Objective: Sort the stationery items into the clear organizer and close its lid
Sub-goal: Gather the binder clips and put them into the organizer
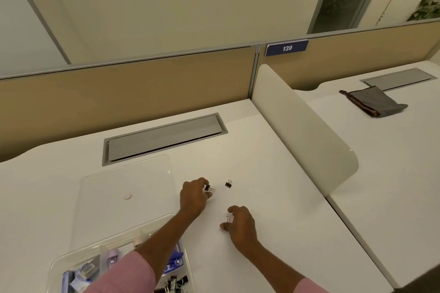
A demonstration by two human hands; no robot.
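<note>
My left hand [194, 197] pinches a small black binder clip [209, 188] just above the white desk. My right hand [239, 222] is curled around another binder clip [229, 219], whose wire handle shows between thumb and fingers. A third black binder clip [228, 183] lies loose on the desk, to the right of my left hand. The clear organizer [59, 266] sits at the lower left with its lid [123, 185] swung open and flat behind it. Inside lie staple boxes, a purple item, a blue item and several binder clips [175, 282], partly hidden by my left forearm.
A grey cable hatch [164, 137] is set into the desk beyond the lid. A white curved divider [302, 126] bounds the desk on the right. A grey pouch [375, 103] lies on the neighbouring desk. A tan partition runs along the back.
</note>
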